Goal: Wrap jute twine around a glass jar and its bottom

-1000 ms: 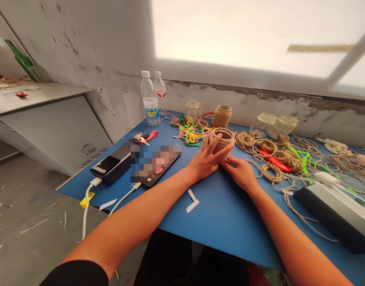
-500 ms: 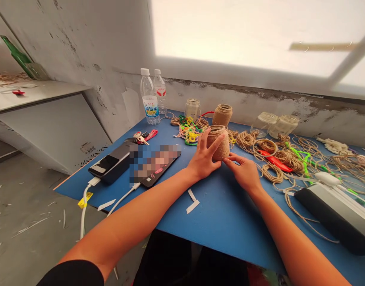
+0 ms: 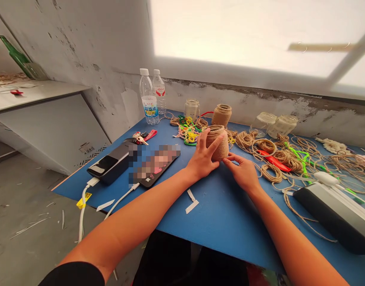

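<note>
A twine-wrapped glass jar (image 3: 221, 147) stands upright on the blue table (image 3: 218, 214). My left hand (image 3: 202, 155) grips its near left side, with spread fingers reaching up toward the rim. Low at the jar's right side, my right hand (image 3: 243, 171) has thumb and forefinger pinched together against its base. Whatever lies between those fingertips is too small to make out. Just behind stands a second twine-wrapped jar (image 3: 222, 115). Coils of twine (image 3: 272, 173) lie to the right of my right hand.
Left of my hands lie a phone (image 3: 158, 167), a black power bank (image 3: 111, 165) and keys (image 3: 140, 138). Plastic bottles (image 3: 150, 104) and clear jars (image 3: 283, 125) stand along the back. Colourful cords (image 3: 190, 131) and a grey-black case (image 3: 334, 214) flank the work area.
The view has shifted very slightly. Both hands keep their places on the jar, with no other visible change.
</note>
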Action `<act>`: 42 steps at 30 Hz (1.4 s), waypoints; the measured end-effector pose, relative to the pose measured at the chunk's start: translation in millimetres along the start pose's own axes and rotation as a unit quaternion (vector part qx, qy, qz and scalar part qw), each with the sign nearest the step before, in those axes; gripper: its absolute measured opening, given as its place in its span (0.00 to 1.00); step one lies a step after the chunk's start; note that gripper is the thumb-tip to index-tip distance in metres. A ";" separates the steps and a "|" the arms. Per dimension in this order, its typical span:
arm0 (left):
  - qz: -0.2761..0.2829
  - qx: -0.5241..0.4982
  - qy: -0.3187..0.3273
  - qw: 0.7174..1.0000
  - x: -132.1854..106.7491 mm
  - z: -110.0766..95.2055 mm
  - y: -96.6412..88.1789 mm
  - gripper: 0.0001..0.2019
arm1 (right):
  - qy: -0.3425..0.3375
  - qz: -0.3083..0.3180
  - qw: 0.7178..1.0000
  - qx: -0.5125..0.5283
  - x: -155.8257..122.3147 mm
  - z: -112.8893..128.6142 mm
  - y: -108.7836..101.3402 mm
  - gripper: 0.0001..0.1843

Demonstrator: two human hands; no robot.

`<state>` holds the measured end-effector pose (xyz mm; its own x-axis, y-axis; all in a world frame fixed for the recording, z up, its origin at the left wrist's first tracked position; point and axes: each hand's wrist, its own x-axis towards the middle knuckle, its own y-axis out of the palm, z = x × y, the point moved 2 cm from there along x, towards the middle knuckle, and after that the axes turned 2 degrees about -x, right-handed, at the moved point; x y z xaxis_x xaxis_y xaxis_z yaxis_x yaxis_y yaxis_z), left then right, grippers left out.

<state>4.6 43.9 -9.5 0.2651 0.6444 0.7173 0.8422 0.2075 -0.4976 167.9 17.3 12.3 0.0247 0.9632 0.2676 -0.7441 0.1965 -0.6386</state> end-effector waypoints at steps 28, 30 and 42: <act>0.068 0.072 0.099 0.990 -2.2 -9.4 2.6 0.38 | 0.013 0.079 0.992 -0.098 7.3 -20.0 3.7 0.12; 0.068 0.077 0.098 0.990 -2.6 -7.7 2.8 0.41 | 0.014 0.079 0.993 -0.091 7.3 -21.4 5.4 0.13; 0.026 0.143 0.126 0.981 -1.5 0.4 5.2 0.37 | 0.043 0.096 0.991 -0.085 7.2 -16.7 3.1 0.16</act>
<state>8.4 44.4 -13.4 0.4422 0.4637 0.7677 0.6684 0.4004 -0.6268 177.0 27.9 0.2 -0.0438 0.9965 0.0713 -0.6181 0.0290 -0.7856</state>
